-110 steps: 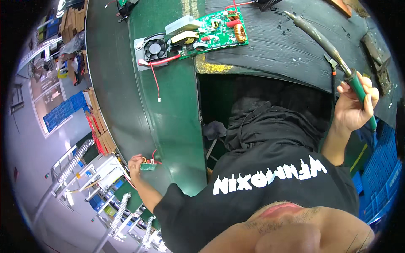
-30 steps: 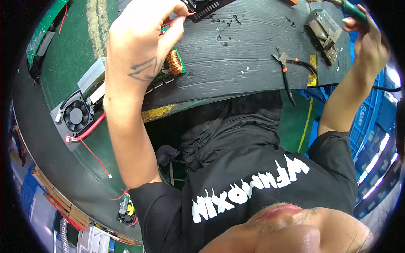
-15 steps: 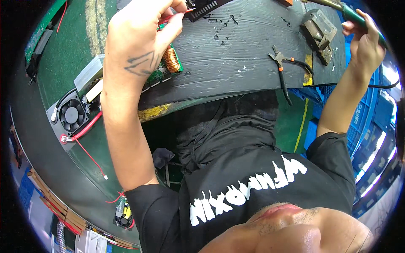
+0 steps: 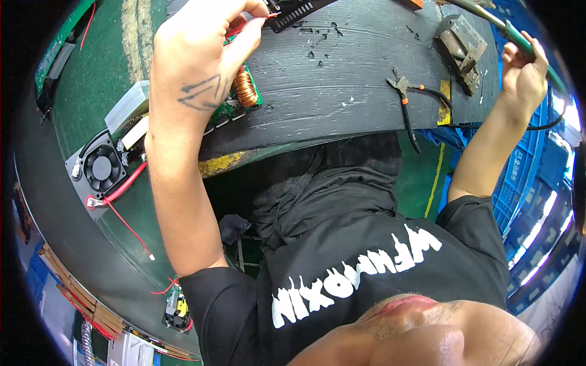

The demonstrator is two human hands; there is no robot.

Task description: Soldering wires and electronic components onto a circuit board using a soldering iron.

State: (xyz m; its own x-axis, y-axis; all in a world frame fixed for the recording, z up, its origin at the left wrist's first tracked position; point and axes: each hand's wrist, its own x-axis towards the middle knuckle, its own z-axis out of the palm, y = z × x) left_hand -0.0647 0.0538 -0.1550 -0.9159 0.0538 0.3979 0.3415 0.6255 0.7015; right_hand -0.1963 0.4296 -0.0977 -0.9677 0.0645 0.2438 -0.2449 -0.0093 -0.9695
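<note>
My left hand (image 4: 192, 58) is closed in a pinch at the top of the view, with a red wire (image 4: 273, 15) between thumb and fingers. Beneath that hand lies a green circuit board with a copper coil (image 4: 246, 90), partly covered by my wrist. A black slotted housing (image 4: 299, 14) sits just past my fingertips, cut off by the upper edge. On the right, my right hand (image 4: 525, 76) grips the green handle of a soldering iron (image 4: 517, 39). Its metal shaft points up and left, and its tip is out of view.
Orange-and-black cutting pliers (image 4: 404, 104) lie near the bench's front edge. A worn metal block (image 4: 461, 52) stands beside the iron. To the left are a black fan (image 4: 102, 169) with red cables and another small board (image 4: 177, 310). Blue crates (image 4: 516, 165) stand at right.
My right hand and the soldering iron have moved slightly toward me and to the left. My left hand has barely shifted and keeps its pinch on the red wire.
</note>
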